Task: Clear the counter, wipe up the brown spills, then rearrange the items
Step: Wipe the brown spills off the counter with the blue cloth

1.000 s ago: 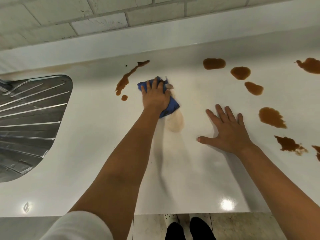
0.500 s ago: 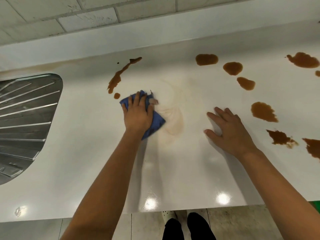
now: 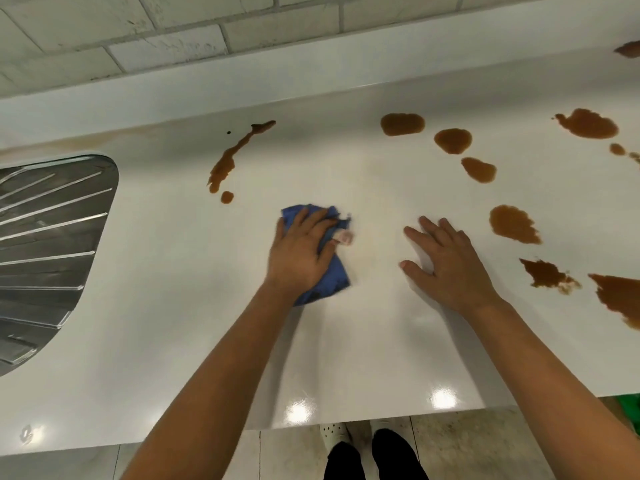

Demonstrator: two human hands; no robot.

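My left hand [image 3: 299, 251] presses flat on a crumpled blue cloth [image 3: 332, 282] in the middle of the white counter [image 3: 173, 306]. Beside it, my right hand [image 3: 446, 265] rests flat on the counter with fingers spread, holding nothing. A long brown streak [image 3: 230, 159] with a small drop [image 3: 227, 197] lies just beyond the cloth to the left. Several brown puddles sit to the right: one at the back [image 3: 402, 124], a second [image 3: 453, 140], a third [image 3: 479, 169], a larger one [image 3: 514, 224] near my right hand, and more [image 3: 547, 275] toward the right edge.
A ribbed steel drainboard [image 3: 48, 244] is set into the counter at the left. A white upstand and tiled wall [image 3: 173, 39] run along the back. The counter's front edge [image 3: 346, 422] is close to my feet; a green object [image 3: 632, 407] shows at the lower right.
My left hand has slid the blue cloth toward me and to the right, over the faint smear that was beside it. My right hand stayed flat on the counter.
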